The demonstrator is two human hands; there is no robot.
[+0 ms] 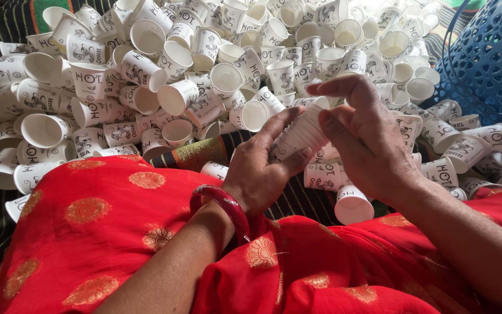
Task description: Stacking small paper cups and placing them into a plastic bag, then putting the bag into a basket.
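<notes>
Both hands meet over the lap, above the red gold-dotted cloth [106, 221]. The left hand [262, 168] has its grip clamped around a nested stack of small white paper cups [302, 135], thumb along the side, the stack tilted up and away. The right hand [358, 136] touches the stack's upper end, its grip closed on the top cup while the forefinger sticks out straight.

The heap of loose printed paper cups [204, 70] lies on a dark striped cloth [7, 23] and runs to its far edge, with a blue perforated plastic basket [495, 64] at the right.

The likely trouble is crushing — thin paper walls buckle if the thumb presses hard. A cup seated crooked could jam or slip off into the heap, and a knee shift could send the nearest cups rolling — one upturned cup [352, 203] already rests against the lap.
</notes>
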